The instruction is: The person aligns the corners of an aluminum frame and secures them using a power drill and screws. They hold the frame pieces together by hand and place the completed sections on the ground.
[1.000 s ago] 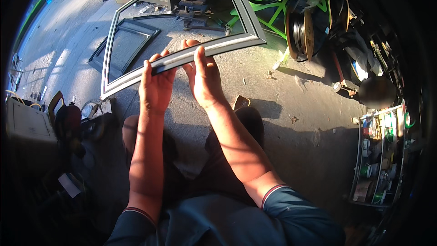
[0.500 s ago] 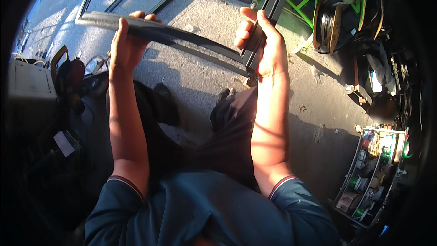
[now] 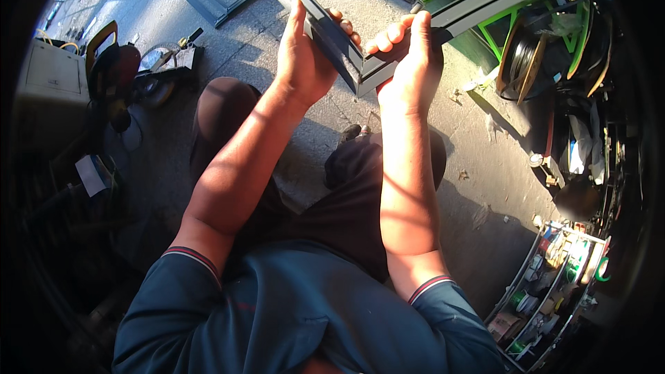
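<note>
A dark grey metal frame (image 3: 478,12), like a window sash, is held up in front of me with one mitred corner (image 3: 361,83) pointing toward my body. My left hand (image 3: 303,62) is closed round the bar running up and to the left, thumb on the near side and fingertips curled over the other edge. Round the bar running up and to the right, my right hand (image 3: 413,62) is closed close to the corner. The far parts of the frame run out of the picture's top.
Another dark frame (image 3: 220,10) lies on the concrete floor ahead. Green reel stands (image 3: 495,34) with a black coil (image 3: 524,55) are at the far right. A rack of small goods (image 3: 547,291) stands near right. A saw-like power tool (image 3: 111,73) and pale cabinet (image 3: 52,79) are at left.
The held frame has turned clockwise, its right bar swinging down to the right. My left hand has moved right, nearer the corner and my right hand. Both hands keep their hold.
</note>
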